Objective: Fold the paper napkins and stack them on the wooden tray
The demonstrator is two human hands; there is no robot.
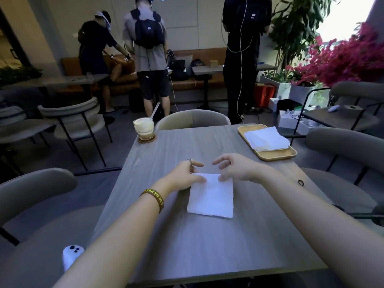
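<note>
A white paper napkin (pixel 212 196), folded into a rectangle, lies flat in the middle of the grey table (pixel 187 235). My left hand (pixel 187 176) pinches its far left corner with thumb and fingers. My right hand (pixel 234 168) pinches the far right corner, the other fingers spread above the table. A wooden tray (pixel 276 155) stands at the table's far right and holds a stack of folded white napkins (pixel 267 139).
A glass with a pale drink and straw (pixel 144 127) sits on a coaster at the far left corner. Grey chairs (pixel 193 119) ring the table. A black hair tie (pixel 300 182) lies right of my right arm. Three people stand beyond.
</note>
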